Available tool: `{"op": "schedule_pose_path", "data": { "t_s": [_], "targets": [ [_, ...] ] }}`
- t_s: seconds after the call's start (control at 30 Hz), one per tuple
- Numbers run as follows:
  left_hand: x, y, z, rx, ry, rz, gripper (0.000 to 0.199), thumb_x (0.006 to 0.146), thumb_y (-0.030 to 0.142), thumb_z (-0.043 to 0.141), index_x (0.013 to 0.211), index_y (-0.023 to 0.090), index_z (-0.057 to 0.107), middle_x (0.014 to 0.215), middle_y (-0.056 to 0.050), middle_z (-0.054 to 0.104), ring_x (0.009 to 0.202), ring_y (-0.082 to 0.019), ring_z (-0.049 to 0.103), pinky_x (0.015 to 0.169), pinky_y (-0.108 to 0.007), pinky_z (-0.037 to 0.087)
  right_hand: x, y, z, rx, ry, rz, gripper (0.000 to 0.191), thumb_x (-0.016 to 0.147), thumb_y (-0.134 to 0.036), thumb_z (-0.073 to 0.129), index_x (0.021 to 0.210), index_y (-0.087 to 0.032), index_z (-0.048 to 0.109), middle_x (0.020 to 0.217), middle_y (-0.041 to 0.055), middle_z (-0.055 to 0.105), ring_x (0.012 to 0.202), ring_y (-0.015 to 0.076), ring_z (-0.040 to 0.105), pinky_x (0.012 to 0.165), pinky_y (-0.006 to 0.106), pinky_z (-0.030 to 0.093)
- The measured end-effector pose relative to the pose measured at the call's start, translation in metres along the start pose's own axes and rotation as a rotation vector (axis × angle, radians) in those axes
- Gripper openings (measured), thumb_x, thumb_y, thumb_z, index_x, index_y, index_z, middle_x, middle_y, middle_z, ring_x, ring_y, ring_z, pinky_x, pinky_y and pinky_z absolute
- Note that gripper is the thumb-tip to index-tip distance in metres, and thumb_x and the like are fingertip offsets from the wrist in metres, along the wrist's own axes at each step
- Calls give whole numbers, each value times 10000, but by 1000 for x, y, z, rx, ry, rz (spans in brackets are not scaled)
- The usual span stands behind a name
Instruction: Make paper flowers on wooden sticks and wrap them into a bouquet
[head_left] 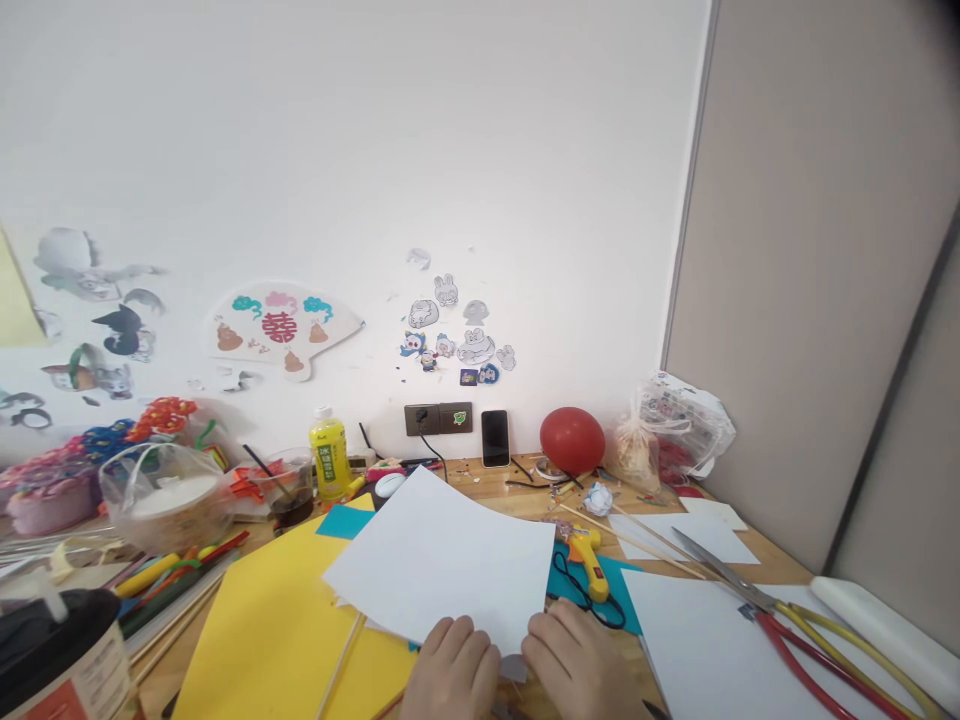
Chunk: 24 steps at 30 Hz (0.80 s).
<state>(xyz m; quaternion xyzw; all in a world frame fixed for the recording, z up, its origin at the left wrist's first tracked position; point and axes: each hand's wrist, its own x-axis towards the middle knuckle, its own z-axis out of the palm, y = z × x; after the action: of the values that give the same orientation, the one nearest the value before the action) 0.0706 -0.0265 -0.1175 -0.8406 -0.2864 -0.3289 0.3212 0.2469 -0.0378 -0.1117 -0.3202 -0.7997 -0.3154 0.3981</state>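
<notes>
A white sheet of paper (457, 550) is held up at a tilt, with its near corner between my two hands. My left hand (452, 672) is closed on the near edge, fingers curled and the thumb hidden. Close beside it, my right hand (576, 662) is curled on the same sheet, to the right of the corner. A small grey piece (513, 668) shows between the hands; I cannot make out what it is. Beneath and left of the sheet lies a large yellow sheet (247, 620), with a thin wooden stick (341, 665) on it.
A yellow glue gun (589, 562) lies beyond my right hand on teal paper (626, 585). Open scissors (765, 602) rest on white paper (675, 640) at right. At the back stand a phone (495, 438), a red balloon (572, 440) and a yellow bottle (328, 460). A black-lidded container (71, 650) is front left.
</notes>
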Motion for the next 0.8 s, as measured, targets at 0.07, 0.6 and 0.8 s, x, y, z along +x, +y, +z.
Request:
{"op": "schedule_pose_path", "data": {
  "t_s": [0.07, 0.6, 0.8],
  "targets": [
    [1, 0, 0, 4, 3, 8, 323, 873, 56, 296, 628, 186, 462, 568, -16, 513, 550, -169, 467, 540, -295, 352, -1, 0, 0, -3, 3, -3, 388, 925, -89, 287, 667, -180, 563, 607, 27, 537, 590, 153, 464, 569, 281, 362],
    [-1, 0, 5, -70, -24, -21, 278, 842, 47, 335, 638, 192, 456, 572, -12, 526, 537, -170, 472, 511, -279, 361, 5, -3, 0, 5, 34, 24, 375, 926, -89, 289, 731, -171, 599, 574, 18, 549, 566, 157, 476, 534, 277, 325],
    [-2, 1, 5, -259, -76, -124, 260, 865, 84, 349, 693, 190, 511, 627, -18, 576, 590, -162, 516, 531, -265, 415, -2, -6, 7, 81, 0, 105, 453, 956, -154, 236, 623, -188, 542, 563, 8, 524, 536, 142, 471, 515, 260, 324]
  ]
}}
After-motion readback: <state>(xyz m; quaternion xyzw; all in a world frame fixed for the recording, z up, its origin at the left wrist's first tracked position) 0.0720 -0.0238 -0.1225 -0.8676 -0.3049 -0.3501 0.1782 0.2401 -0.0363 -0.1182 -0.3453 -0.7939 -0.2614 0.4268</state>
